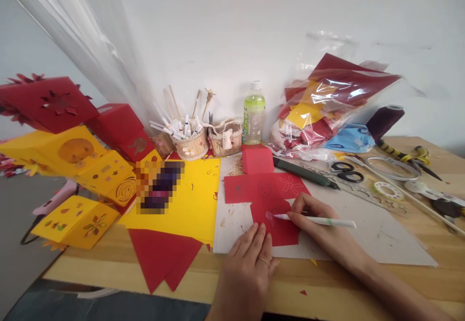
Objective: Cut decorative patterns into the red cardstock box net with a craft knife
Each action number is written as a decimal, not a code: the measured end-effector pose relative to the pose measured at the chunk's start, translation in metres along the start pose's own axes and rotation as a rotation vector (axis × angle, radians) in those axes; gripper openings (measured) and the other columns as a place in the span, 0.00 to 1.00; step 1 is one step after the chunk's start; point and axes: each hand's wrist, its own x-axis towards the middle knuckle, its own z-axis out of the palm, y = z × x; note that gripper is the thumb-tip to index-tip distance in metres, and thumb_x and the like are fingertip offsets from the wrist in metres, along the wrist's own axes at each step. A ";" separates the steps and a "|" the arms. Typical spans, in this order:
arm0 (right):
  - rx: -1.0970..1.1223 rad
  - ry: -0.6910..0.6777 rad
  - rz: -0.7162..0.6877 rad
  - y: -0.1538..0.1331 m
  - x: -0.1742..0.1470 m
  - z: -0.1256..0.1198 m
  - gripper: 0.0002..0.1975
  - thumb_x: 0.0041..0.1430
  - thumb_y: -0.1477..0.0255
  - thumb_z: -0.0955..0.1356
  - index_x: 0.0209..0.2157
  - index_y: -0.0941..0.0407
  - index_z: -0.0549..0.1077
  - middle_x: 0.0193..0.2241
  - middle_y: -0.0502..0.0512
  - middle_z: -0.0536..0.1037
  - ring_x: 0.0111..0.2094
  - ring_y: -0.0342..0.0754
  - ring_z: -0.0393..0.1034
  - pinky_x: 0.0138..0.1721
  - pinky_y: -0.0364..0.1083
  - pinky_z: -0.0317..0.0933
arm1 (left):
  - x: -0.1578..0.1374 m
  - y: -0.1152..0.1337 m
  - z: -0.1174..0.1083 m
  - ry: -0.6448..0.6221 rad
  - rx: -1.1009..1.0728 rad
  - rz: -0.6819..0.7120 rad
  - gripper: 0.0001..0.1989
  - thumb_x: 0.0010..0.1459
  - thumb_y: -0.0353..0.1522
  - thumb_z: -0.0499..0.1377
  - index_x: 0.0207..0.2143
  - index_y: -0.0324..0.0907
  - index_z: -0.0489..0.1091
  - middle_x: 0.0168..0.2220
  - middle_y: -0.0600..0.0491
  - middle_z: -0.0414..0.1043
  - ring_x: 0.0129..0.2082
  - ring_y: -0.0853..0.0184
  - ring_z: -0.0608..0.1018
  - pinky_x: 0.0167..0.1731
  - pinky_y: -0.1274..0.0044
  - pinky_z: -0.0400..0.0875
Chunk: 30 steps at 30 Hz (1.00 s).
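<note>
A red paper cutout [263,192] with several panels and light drawn outlines lies flat on a grey board [366,231]. My left hand [250,258], with a ring on one finger, rests flat on its lower left edge, fingers stretched out. In my right hand [314,219] is a slim white marker pen [337,222], gripped near its tip. That tip touches the lower panel beside a small rounded outline. A star-like outline shows on the panel at upper right.
Yellow sheets [198,200] and red sheets [163,258] lie left, beside yellow and red paper boxes [90,219]. Behind stand a pot of markers [191,144] and a green bottle [254,112]. A utility knife [307,171], scissors [347,171] and a plastic bag [316,112] of paper are right.
</note>
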 end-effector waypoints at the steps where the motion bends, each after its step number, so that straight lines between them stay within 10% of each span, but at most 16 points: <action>1: 0.001 0.000 -0.003 0.000 0.000 0.000 0.12 0.55 0.68 0.64 0.21 0.54 0.60 0.20 0.47 0.65 0.24 0.43 0.57 0.26 0.43 0.54 | 0.000 0.000 0.000 -0.004 -0.004 0.002 0.13 0.63 0.29 0.50 0.43 0.29 0.70 0.45 0.40 0.73 0.47 0.59 0.75 0.40 0.72 0.77; 30: -0.006 -0.018 -0.006 0.001 0.000 0.001 0.12 0.57 0.65 0.63 0.22 0.54 0.60 0.20 0.47 0.64 0.24 0.43 0.57 0.25 0.43 0.53 | 0.002 0.001 0.000 0.001 0.000 0.007 0.15 0.64 0.29 0.47 0.42 0.28 0.71 0.44 0.41 0.73 0.45 0.59 0.76 0.39 0.72 0.77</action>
